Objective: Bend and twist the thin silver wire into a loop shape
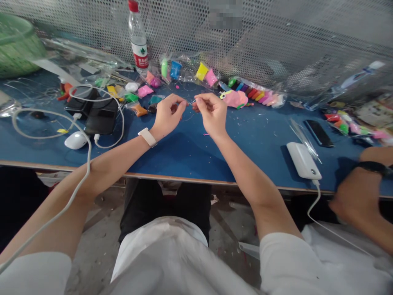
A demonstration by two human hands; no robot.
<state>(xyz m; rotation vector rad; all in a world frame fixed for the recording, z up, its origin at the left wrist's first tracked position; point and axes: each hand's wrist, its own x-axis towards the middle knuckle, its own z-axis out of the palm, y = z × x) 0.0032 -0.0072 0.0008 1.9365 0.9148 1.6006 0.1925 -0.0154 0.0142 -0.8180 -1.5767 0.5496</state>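
Over the blue tabletop (190, 151), my left hand (168, 114) and my right hand (212, 112) meet almost fingertip to fingertip. Both are closed in a pinch on a thin, pale strand (190, 103) that spans the small gap between them; its material is too fine to make out. Just right of my right hand lies a pink clay figure (236, 98) with a yellow-green edge and an eye. A small magenta piece (206, 134) rests on the table below my hands. Packets of coloured clay, such as an orange one (138, 110), lie left of my left hand.
Behind stand a red-capped water bottle (139, 43) and a perforated metal panel (184, 24). Black devices (101, 114), white cables and a white mouse-shaped item (75, 140) lie left. A white power bank (303, 160), a phone (319, 133) and another person's hand (357, 192) are right.
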